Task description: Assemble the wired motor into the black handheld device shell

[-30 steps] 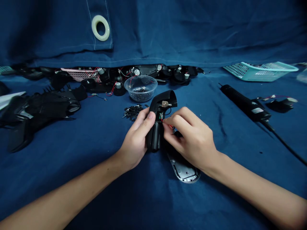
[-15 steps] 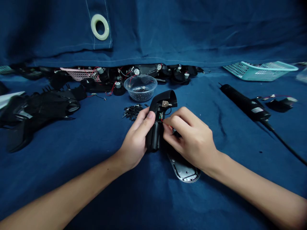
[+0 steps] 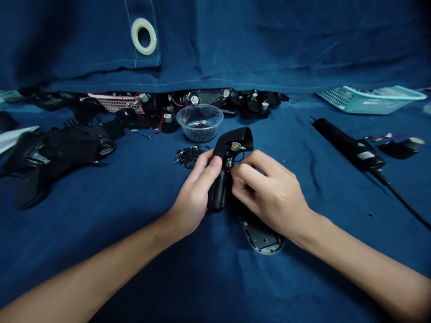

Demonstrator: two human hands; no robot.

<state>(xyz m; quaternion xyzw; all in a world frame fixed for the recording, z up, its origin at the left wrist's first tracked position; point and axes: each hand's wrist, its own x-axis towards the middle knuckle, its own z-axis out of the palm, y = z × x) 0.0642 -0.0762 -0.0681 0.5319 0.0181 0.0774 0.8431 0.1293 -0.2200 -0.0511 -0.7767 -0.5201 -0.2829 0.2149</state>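
A deep navy cotton sheet [image 3: 269, 45] hangs in soft folds across the back, its stitched corner set with a cream plastic grommet [image 3: 144, 37], above a matching navy cloth [image 3: 67, 215] spread over the surface, under dim, even light.

Slender bare forearms [image 3: 101, 269] lead to a left hand [image 3: 195, 197] and right hand [image 3: 272, 193] with short fingernails [image 3: 215, 162].

Oval plate [image 3: 261, 236] darker, glare gone, red wire [image 3: 230, 167] mostly hidden

And here's the left hand [image 3: 195, 197] gripping the curved black plastic housing [image 3: 218, 190] upright, right hand [image 3: 271, 193] pressed close against its small circuit board [image 3: 229, 162]!
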